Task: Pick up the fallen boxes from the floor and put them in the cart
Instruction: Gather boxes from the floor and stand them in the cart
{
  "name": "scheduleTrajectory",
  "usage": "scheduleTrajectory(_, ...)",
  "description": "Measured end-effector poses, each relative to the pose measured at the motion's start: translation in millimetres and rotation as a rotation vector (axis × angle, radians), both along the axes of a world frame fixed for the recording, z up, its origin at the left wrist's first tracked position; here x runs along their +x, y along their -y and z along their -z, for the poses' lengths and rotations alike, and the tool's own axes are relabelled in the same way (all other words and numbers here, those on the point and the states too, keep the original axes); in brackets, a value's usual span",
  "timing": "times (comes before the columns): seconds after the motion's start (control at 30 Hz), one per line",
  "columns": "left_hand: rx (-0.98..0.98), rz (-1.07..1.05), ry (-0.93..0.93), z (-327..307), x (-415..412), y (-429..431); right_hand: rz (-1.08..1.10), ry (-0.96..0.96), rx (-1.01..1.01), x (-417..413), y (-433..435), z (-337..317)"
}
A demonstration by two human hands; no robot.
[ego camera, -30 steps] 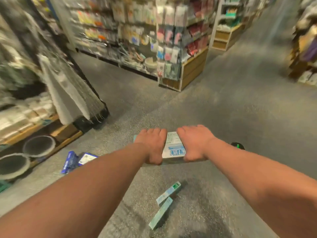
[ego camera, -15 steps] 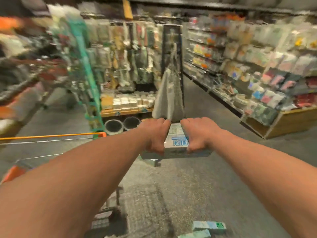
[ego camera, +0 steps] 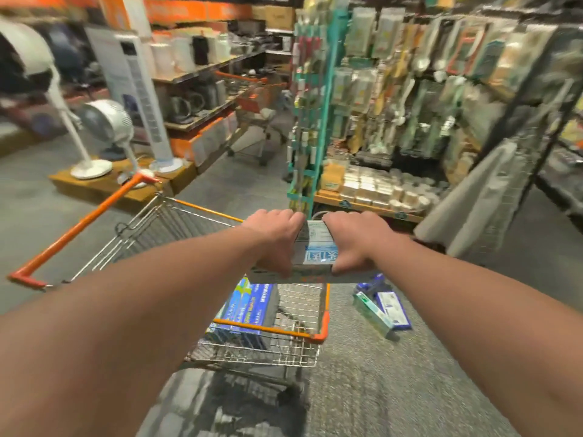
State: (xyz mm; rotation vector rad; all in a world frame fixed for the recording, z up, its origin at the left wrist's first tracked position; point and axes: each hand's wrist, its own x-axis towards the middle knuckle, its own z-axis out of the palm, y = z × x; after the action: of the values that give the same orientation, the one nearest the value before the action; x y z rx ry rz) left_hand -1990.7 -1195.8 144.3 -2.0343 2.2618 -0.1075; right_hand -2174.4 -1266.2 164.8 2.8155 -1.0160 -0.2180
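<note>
A stack of white and blue boxes (ego camera: 315, 253) hangs over the wire cart (ego camera: 271, 332), gripped from both sides. My left hand (ego camera: 274, 238) curls round its left end and my right hand (ego camera: 353, 241) round its right end. The cart has orange rims and an orange handle (ego camera: 79, 228), and a blue box (ego camera: 246, 307) lies inside it. More fallen boxes (ego camera: 383, 305), green and blue, lie on the grey floor just right of the cart.
A teal display rack (ego camera: 312, 115) and shelves of packaged goods stand ahead and to the right. White fans (ego camera: 104, 127) on a wooden platform sit at the left. Another cart (ego camera: 252, 105) stands farther down the aisle.
My view has swung left from the aisle floor to the cart. Both hands kept their hold on the boxes, which now hang over the cart's basket.
</note>
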Motion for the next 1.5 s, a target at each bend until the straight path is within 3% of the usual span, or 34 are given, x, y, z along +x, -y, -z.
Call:
scheduleTrajectory(0.3, 0.058, -0.345, -0.219, 94.8, 72.5, 43.3, -0.293, -0.163, 0.114, 117.6, 98.2, 66.9)
scheduleTrajectory(0.57, 0.173, -0.775, -0.448, 191.1, 39.0, 97.0, -0.652, -0.369, 0.26, 162.3, 196.3, 165.7)
scheduleTrajectory(0.77, 0.277, -1.079, -0.531, 246.9, 4.2, 117.7, -0.922, -0.484, 0.257, 179.9, 228.2, 241.0)
scheduleTrajectory(1.03, 0.445, -1.249, -0.578, 354.4, -19.4, 134.5, -1.046, -0.602, 0.285, 183.0, 239.9, 365.3)
scheduleTrajectory(1.3, 0.488, -1.411, -0.544, 448.4, -16.8, 142.0, -1.157, -0.551, 0.246, 196.6, 233.8, 461.4)
scheduleTrajectory(1.5, 0.427, -1.447, -0.461, 475.3, -29.2, 139.4, -1.143, -0.363, 0.297, 180.7, 235.9, 495.5)
